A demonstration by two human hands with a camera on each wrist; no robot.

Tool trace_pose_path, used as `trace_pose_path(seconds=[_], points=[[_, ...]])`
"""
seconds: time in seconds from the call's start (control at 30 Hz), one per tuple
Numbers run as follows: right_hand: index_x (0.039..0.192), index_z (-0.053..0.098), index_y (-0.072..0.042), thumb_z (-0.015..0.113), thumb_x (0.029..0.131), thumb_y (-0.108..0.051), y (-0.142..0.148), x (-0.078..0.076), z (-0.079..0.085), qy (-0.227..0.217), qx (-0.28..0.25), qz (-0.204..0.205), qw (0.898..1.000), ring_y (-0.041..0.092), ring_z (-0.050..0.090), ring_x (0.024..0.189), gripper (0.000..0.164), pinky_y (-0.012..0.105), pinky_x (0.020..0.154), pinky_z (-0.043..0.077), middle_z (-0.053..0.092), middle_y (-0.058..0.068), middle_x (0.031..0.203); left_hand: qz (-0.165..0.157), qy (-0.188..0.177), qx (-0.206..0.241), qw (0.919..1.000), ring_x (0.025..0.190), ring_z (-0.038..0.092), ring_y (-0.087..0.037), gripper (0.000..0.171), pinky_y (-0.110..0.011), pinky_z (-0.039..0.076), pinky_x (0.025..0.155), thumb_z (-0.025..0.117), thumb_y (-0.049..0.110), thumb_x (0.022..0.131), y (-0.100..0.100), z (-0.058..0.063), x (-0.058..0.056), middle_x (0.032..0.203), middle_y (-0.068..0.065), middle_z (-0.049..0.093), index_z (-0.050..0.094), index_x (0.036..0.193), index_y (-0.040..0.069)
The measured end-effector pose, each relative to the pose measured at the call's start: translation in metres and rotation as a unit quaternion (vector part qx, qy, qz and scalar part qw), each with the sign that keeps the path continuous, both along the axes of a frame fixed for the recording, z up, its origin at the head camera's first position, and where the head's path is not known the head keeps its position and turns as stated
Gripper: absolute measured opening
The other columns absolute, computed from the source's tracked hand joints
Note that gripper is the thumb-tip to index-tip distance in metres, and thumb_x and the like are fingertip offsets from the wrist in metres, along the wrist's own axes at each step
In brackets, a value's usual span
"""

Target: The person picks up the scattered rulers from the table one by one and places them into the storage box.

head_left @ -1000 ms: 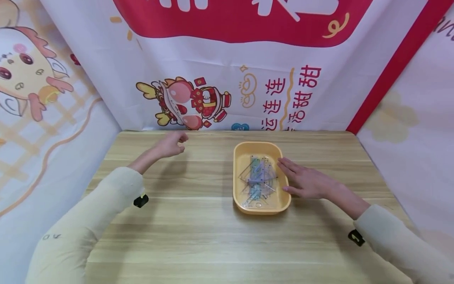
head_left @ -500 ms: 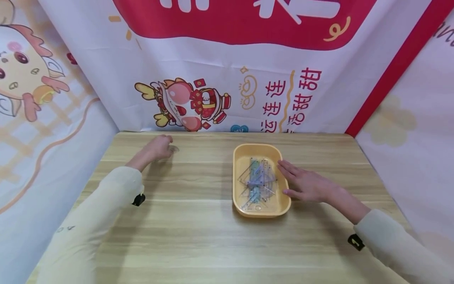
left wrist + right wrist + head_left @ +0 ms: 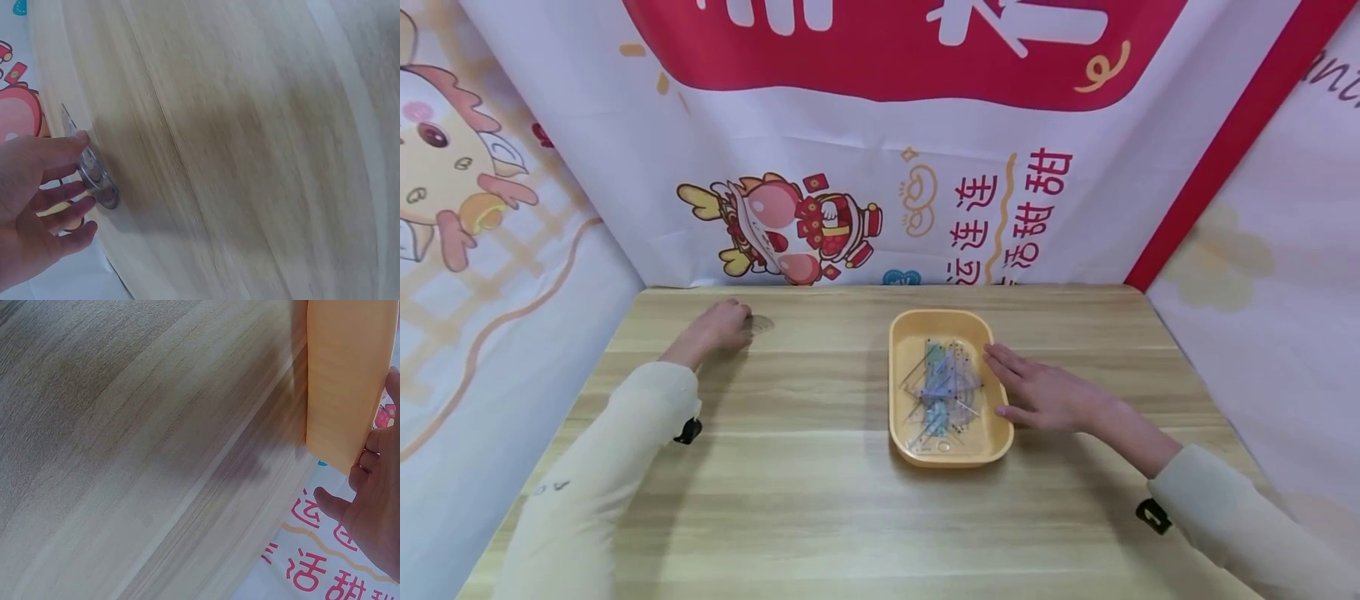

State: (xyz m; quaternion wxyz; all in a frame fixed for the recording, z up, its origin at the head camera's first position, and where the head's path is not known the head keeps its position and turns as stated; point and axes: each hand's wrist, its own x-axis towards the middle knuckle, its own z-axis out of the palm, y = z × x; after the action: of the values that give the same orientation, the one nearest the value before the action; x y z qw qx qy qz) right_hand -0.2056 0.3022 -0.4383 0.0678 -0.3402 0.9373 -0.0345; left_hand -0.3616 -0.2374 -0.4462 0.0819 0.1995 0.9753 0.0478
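At the back left of the table, my left hand [image 3: 724,325] pinches a clear protractor [image 3: 763,323] between thumb and fingers. The left wrist view shows the protractor [image 3: 97,181] nearly edge-on, close to the tabletop; whether it touches the wood I cannot tell. Right of centre stands a yellow plastic basin [image 3: 951,460]. Inside it lies a loose pile of clear, blue and purple set squares [image 3: 942,387] and other drawing rulers, partly overlapping. My right hand [image 3: 1048,396] rests its extended fingers against the basin's right rim. The right wrist view shows that hand beside the basin's outer wall [image 3: 350,375].
The wood-grain table [image 3: 790,508] reaches back to a printed cloth [image 3: 850,133] hanging along its far edge. More printed cloth hangs on the left and right sides. Black wrist devices sit under both sleeves.
My left hand has moved left and slightly nearer, and the clear protractor has come into view at its fingertips. My right hand stays at the basin's rim. The head view has tilted slightly.
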Motion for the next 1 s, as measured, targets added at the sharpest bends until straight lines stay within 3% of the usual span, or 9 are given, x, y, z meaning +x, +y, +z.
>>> trace_pose_path(seconds=[0.1,0.3,0.5,0.63,0.77,0.87,1.0], points=[[0.158,0.021,-0.004,0.052,0.100,-0.050,0.000,0.001,-0.001,0.000,0.001,0.003,1.000,0.033,0.031,0.149,0.080,0.051,0.114,0.042,0.014,0.015,0.167,-0.018,0.008,-0.009,0.9998,0.101,0.061,-0.044,0.039,-0.058,0.051,0.095,0.069,0.011,0.082,-0.002,-0.001,0.000,0.110,-0.031,0.062,0.062,0.113,-0.011],[0.158,0.022,-0.003,0.052,0.099,-0.049,-0.001,0.002,0.000,0.000,-0.001,0.001,1.000,0.033,0.031,0.149,0.080,0.052,0.114,0.042,0.014,0.015,0.167,-0.043,0.027,-0.025,0.9984,0.088,0.064,-0.039,0.012,-0.056,0.055,0.085,0.060,0.007,0.082,0.001,-0.002,-0.002,0.091,-0.023,0.065,0.064,0.089,-0.002],[0.157,0.022,-0.003,0.053,0.099,-0.048,-0.001,0.002,0.001,-0.001,-0.002,0.002,1.000,0.033,0.031,0.149,0.080,0.052,0.114,0.042,0.015,0.016,0.167,-0.043,0.048,-0.029,0.9975,0.079,0.063,-0.036,0.009,-0.053,0.057,0.076,0.053,-0.007,0.085,0.001,-0.003,-0.002,0.084,-0.022,0.064,0.060,0.088,-0.003],[0.157,0.022,-0.003,0.053,0.099,-0.049,-0.003,0.002,0.003,-0.001,-0.001,0.003,1.000,0.033,0.031,0.149,0.080,0.052,0.113,0.043,0.015,0.016,0.167,-0.032,0.046,0.008,0.9984,0.077,0.061,-0.036,0.010,-0.052,0.055,0.075,0.053,-0.010,0.085,-0.006,0.000,0.001,0.083,-0.023,0.064,0.061,0.087,-0.006],[0.157,0.023,-0.002,0.055,0.099,-0.046,-0.005,0.002,0.004,0.000,-0.005,0.007,1.000,0.034,0.034,0.148,0.079,0.052,0.112,0.044,0.017,0.018,0.166,-0.023,0.030,0.057,0.9977,0.097,0.065,-0.046,0.018,-0.057,0.054,0.090,0.053,-0.007,0.089,-0.007,0.004,0.002,0.100,-0.030,0.069,0.066,0.100,-0.014],[0.156,0.024,0.000,0.054,0.100,-0.044,-0.005,0.003,0.004,0.005,-0.007,0.012,1.000,0.035,0.036,0.146,0.078,0.052,0.111,0.045,0.018,0.019,0.166,-0.025,0.011,0.090,0.9955,0.110,0.064,-0.047,0.025,-0.057,0.051,0.099,0.056,-0.003,0.089,-0.004,0.008,0.002,0.109,-0.029,0.071,0.068,0.109,-0.013],[0.156,0.024,-0.001,0.053,0.100,-0.044,-0.004,0.003,0.003,0.003,-0.006,0.010,1.000,0.035,0.036,0.147,0.077,0.052,0.111,0.045,0.017,0.019,0.166,-0.026,-0.024,0.146,0.9886,0.100,0.071,-0.038,0.024,-0.049,0.057,0.091,0.057,0.001,0.091,0.003,0.012,0.005,0.102,-0.023,0.075,0.070,0.108,-0.011]])
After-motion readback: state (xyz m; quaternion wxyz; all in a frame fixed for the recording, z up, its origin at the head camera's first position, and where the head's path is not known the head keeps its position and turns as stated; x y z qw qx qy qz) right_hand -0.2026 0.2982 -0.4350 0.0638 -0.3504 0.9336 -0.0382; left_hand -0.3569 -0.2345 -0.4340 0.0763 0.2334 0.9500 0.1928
